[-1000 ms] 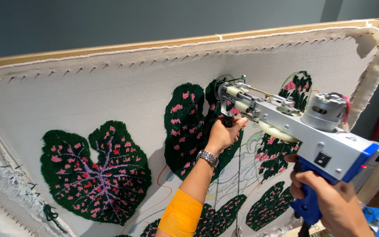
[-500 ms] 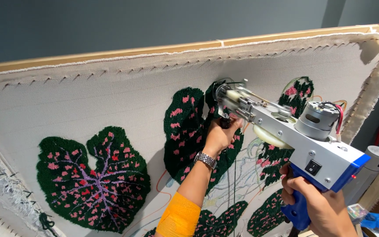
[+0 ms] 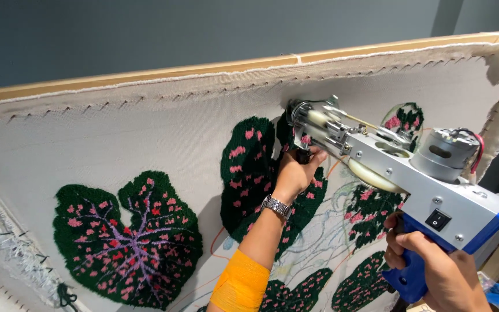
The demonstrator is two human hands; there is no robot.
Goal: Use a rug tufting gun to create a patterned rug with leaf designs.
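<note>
Right hand: the right hand [image 3: 443, 271] is clenched around the blue plastic pistol grip at the rear of the silver metal tufting gun [image 3: 399, 173], low at the right edge.
Left hand: the left hand [image 3: 297, 173] is closed on the short black front handle under the gun's nose, knuckles close to the cloth; a steel link wristwatch [image 3: 276, 205] and an orange wrap [image 3: 241, 286] sit on that arm.
Tufting gun: raised, nose against the cream backing cloth [image 3: 145, 138] at the top of a dark green tufted leaf with pink spots [image 3: 255, 173].
Markings: a small black rocker switch on the gun's side.
Frame: a pale wooden frame [image 3: 145, 78] runs above the cloth.
</note>
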